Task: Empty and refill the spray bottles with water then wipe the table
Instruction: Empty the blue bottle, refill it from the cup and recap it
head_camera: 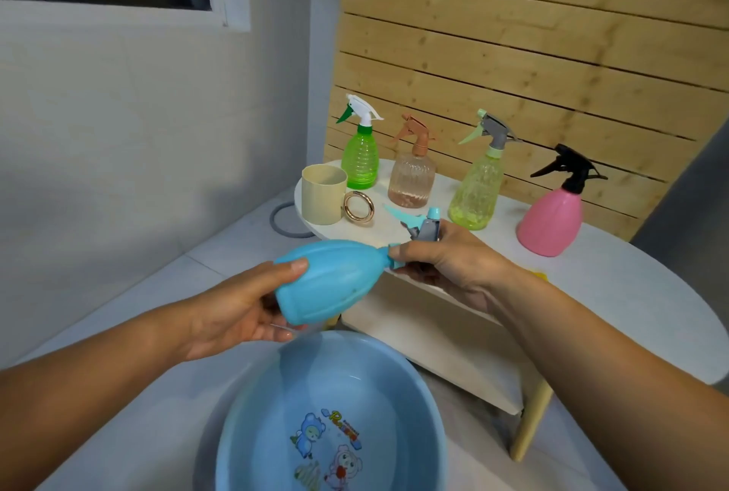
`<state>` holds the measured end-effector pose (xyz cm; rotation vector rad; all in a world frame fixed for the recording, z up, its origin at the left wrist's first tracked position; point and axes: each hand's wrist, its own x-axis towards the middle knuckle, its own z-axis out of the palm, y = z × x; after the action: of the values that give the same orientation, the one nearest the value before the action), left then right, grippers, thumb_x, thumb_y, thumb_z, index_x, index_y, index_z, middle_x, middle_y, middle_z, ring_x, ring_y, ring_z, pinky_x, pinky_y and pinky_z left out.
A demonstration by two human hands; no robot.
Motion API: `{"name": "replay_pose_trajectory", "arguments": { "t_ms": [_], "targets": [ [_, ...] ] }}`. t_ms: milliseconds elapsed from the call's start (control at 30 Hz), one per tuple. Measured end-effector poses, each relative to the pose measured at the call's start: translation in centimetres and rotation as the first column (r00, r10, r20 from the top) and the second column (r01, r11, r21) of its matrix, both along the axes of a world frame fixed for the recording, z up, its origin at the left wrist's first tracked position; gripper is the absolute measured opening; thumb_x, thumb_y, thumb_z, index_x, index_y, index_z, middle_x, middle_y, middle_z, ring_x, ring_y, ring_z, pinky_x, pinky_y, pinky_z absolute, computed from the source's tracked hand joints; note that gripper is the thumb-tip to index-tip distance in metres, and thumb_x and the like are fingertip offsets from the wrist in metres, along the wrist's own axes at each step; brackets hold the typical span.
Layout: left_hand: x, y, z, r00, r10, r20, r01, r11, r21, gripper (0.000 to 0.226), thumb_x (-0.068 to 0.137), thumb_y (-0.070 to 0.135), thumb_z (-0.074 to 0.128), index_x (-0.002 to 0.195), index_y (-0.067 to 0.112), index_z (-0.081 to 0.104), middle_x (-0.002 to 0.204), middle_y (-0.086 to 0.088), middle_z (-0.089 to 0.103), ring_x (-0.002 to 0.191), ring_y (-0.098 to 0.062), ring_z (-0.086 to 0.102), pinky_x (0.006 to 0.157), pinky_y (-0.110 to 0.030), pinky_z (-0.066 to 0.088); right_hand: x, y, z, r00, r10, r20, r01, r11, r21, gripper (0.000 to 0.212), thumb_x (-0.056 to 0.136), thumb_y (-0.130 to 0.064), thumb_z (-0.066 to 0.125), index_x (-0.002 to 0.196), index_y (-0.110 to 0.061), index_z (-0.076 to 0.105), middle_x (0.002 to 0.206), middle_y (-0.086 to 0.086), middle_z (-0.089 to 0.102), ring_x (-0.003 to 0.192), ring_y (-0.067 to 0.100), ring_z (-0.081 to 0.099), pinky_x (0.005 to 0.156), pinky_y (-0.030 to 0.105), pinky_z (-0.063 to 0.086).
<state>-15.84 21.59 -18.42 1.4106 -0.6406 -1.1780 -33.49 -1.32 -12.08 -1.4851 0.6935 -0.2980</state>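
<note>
— Holding it sideways over the basin (252, 411)?
— Yes. Left hand (240, 309) cups the blue bottle (331, 281) by its base, thumb on top; right hand (445, 265) pinches its neck and spray head (422, 224), beside the table (631, 293).

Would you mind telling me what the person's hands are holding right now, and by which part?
Both hold the blue spray bottle: the left hand grips its base, and the right hand grips its neck and spray head.
</note>
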Motion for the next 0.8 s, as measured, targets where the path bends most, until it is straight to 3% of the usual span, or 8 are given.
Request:
{"name": "replay_pose_trajectory", "arguments": {
  "t_ms": [100,267,367,433,500,533,633,800],
  "targets": [
    [0.4,0.1,-0.1,0.992,0.07,-0.108,-0.068,0.997,0.022,0.078,0.063,0.074,0.081,0.127,0.031,0.072,0.11,-0.017,0.075,0.081,-0.034,0.071,0.07,-0.037,0.064,-0.5,-1.4,0.6,0.995,-0.102,0.011,0.102,0.994,-0.043,0.038,0.08,-0.002,0.08,0.109,-0.01,0.058,0.088,0.013,0.07,0.069,0.02,0.069,0.061,0.026,0.051],
    [1.7,0.8,-0.8,0.989,0.088,-0.121,-0.084,0.996,0.036,0.074,0.062,0.076,0.08,0.127,0.041,0.072,0.131,-0.008,0.074,0.112,-0.032,0.074,0.092,-0.043,0.062,-3.4,-6.2,0.3,0.959,-0.253,-0.129,0.254,0.967,-0.014,0.021,0.086,-0.015,0.076,0.097,-0.016,0.058,0.085,0.01,0.066,0.058,0.017,0.066,0.063,0.028,0.048],
    [1.8,0.9,-1.3,0.987,0.104,-0.123,-0.099,0.994,0.043,0.081,0.061,0.077,0.08,0.133,0.042,0.068,0.134,-0.002,0.073,0.119,-0.021,0.072,0.101,-0.041,0.054,-5.2,-8.6,-0.8,0.905,-0.342,-0.255,0.333,0.94,-0.079,0.029,0.086,-0.017,0.078,0.107,-0.01,0.059,0.081,0.014,0.067,0.056,0.021,0.063,0.065,0.032,0.055],
    [1.7,0.7,-1.6,0.976,0.133,-0.171,-0.128,0.991,0.038,0.085,0.061,0.071,0.085,0.135,0.034,0.068,0.134,-0.006,0.073,0.118,-0.022,0.072,0.096,-0.038,0.059,-5.9,-9.6,-1.5,0.868,-0.389,-0.308,0.372,0.921,-0.115,0.043,0.085,-0.019,0.081,0.119,-0.007,0.058,0.088,0.015,0.069,0.057,0.02,0.063,0.065,0.033,0.059],
    [1.5,0.4,-1.7,0.966,0.143,-0.217,-0.139,0.99,0.035,0.095,0.054,0.065,0.094,0.135,0.024,0.068,0.131,-0.011,0.073,0.118,-0.024,0.073,0.088,-0.035,0.064,-6.1,-10.3,-2.3,0.841,-0.424,-0.335,0.387,0.905,-0.175,0.058,0.082,-0.022,0.084,0.129,-0.006,0.054,0.096,0.015,0.071,0.057,0.017,0.064,0.054,0.027,0.06],
    [1.4,0.2,-1.7,0.964,0.139,-0.226,-0.135,0.99,0.033,0.102,0.047,0.062,0.099,0.135,0.02,0.068,0.13,-0.013,0.074,0.118,-0.025,0.073,0.087,-0.034,0.064,-6.2,-10.4,-2.7,0.83,-0.439,-0.343,0.386,0.897,-0.215,0.064,0.081,-0.024,0.086,0.132,-0.006,0.052,0.099,0.015,0.072,0.058,0.017,0.064,0.052,0.026,0.058],
    [0.9,-0.4,-1.7,0.972,0.11,-0.208,-0.11,0.994,0.015,0.109,0.038,0.054,0.105,0.132,0.014,0.07,0.128,-0.015,0.074,0.117,-0.029,0.073,0.085,-0.035,0.065,-5.9,-10.5,-3.7,0.781,-0.5,-0.373,0.358,0.849,-0.389,0.074,0.074,-0.033,0.09,0.13,-0.005,0.051,0.106,0.013,0.066,0.079,0.021,0.063,0.065,0.033,0.054],
    [0.5,-0.9,-1.9,0.984,0.007,-0.179,-0.009,1.0,-0.008,0.093,0.054,0.039,0.105,0.135,0.014,0.068,0.132,-0.014,0.072,0.122,-0.03,0.071,0.088,-0.032,0.063,-5.5,-10.6,-4.2,0.7,-0.567,-0.434,0.246,0.762,-0.599,0.068,0.073,-0.049,0.086,0.116,-0.009,0.053,0.105,0.009,0.057,0.099,0.029,0.057,0.085,0.043,0.052]
  ]
}}
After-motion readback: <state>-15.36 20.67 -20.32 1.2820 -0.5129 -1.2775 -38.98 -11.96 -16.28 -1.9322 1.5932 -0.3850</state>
